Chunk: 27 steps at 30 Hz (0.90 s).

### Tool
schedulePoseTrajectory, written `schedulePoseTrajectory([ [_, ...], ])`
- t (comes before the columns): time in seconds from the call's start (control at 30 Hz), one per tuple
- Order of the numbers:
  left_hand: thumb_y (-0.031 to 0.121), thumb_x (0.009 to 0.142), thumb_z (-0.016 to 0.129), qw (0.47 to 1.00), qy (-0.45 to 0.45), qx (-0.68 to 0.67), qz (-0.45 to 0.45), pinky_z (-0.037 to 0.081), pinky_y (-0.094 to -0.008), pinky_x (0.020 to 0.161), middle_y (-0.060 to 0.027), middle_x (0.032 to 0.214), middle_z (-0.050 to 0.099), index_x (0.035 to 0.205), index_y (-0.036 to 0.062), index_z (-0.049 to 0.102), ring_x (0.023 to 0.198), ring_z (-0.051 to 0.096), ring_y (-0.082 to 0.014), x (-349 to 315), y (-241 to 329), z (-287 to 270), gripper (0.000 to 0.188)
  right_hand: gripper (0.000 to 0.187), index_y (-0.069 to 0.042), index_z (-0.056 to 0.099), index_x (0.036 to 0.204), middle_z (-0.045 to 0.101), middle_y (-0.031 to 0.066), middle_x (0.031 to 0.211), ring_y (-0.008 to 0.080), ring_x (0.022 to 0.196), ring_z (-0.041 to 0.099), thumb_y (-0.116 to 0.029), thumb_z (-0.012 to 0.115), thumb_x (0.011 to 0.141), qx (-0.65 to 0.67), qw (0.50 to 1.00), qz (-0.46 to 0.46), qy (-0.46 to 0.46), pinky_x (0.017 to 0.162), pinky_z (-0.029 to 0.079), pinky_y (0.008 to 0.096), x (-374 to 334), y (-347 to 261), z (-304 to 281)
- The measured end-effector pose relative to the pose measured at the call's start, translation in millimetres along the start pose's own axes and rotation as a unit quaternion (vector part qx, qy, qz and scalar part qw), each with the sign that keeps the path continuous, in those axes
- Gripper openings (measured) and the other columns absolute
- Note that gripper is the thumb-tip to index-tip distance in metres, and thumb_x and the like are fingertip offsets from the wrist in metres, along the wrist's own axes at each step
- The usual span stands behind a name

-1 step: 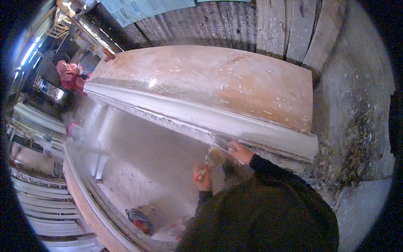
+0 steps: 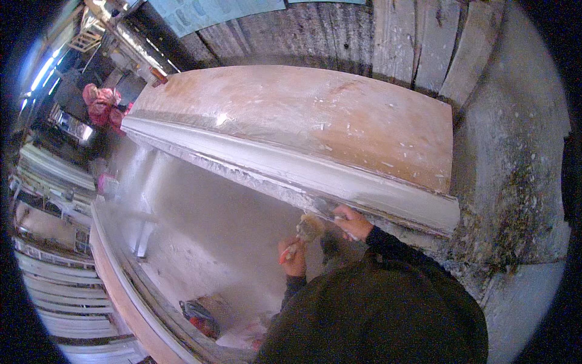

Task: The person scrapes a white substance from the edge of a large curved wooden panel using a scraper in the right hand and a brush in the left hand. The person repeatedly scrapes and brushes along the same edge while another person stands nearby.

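My left hand is closed round the orange-red handle of a brush with dusty tan bristles, held upright in front of me. Just right of it, my right hand grips a putty knife. Its dark flat blade points left, close to the near edge of a long white moulding; I cannot tell whether it touches. The moulding runs from far left to near right along the edge of a pale brown tabletop marked with white flecks. Part of the knife's handle is hidden in my fingers.
Corrugated sheeting and upright planks stand behind the tabletop. Stacked white strips lie at left, beside a second long edge. A dark bag sits on the dusty floor. Someone in pink-red clothing is at far left.
My right hand has shifted slightly right and down with the putty knife. The left hand and brush stay almost where they were.
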<state>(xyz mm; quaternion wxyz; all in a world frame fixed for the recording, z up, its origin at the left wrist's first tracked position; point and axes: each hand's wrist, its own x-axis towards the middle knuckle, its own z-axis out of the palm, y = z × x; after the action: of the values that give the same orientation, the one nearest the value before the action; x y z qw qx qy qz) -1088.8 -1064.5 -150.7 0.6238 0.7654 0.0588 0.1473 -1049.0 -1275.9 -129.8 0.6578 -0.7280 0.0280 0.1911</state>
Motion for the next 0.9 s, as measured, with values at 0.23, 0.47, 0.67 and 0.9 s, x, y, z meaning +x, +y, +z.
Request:
schedulePoseTrajectory([
  [0.23,0.007,0.072,0.064,0.998,-0.003,0.058,0.017,0.044,-0.0274,0.060,-0.0059,0.082,0.052,0.083,0.0037,0.055,0.072,0.051,-0.0147,9.5,-11.6,-5.2,0.015,0.035,-0.009,0.038,0.114,0.057,0.0076,0.079,0.0116,0.044,0.048,-0.017,0.052,0.083,0.125,0.987,0.100,-0.010,0.034,0.038,0.0246,18.1,-10.5,-13.6],
  [0.47,0.006,0.072,0.062,1.000,0.002,0.022,0.012,0.044,-0.0281,0.060,-0.0063,0.082,0.052,0.082,0.0040,0.054,0.071,0.051,-0.0150,25.2,0.5,-8.8,0.013,0.034,-0.009,0.037,0.113,0.057,0.0076,0.080,0.0125,0.046,0.049,-0.018,0.050,0.083,0.122,0.991,0.061,0.004,0.034,0.038,0.0246,75.5,-48.3,35.1],
  [0.67,0.004,0.071,0.062,0.997,0.040,0.058,0.033,0.044,-0.0294,0.060,-0.0059,0.082,0.052,0.079,0.0041,0.056,0.073,0.051,-0.0156,38.6,-4.8,-19.7,0.010,0.032,-0.009,0.038,0.111,0.056,0.0073,0.080,0.0123,0.046,0.048,-0.020,0.050,0.083,0.074,0.996,0.046,-0.015,0.036,0.039,0.0247,51.6,-45.2,15.7],
  [0.9,0.007,0.073,0.063,0.997,0.026,0.039,0.061,0.044,-0.0299,0.064,-0.0062,0.085,0.054,0.081,0.0054,0.057,0.074,0.051,-0.0158,67.8,-27.6,-23.3,0.010,0.026,-0.009,0.042,0.106,0.056,0.0064,0.080,0.0105,0.051,0.048,-0.015,0.051,0.082,0.026,0.999,-0.016,-0.022,0.042,0.041,0.0257,118.7,-41.3,50.8],
])
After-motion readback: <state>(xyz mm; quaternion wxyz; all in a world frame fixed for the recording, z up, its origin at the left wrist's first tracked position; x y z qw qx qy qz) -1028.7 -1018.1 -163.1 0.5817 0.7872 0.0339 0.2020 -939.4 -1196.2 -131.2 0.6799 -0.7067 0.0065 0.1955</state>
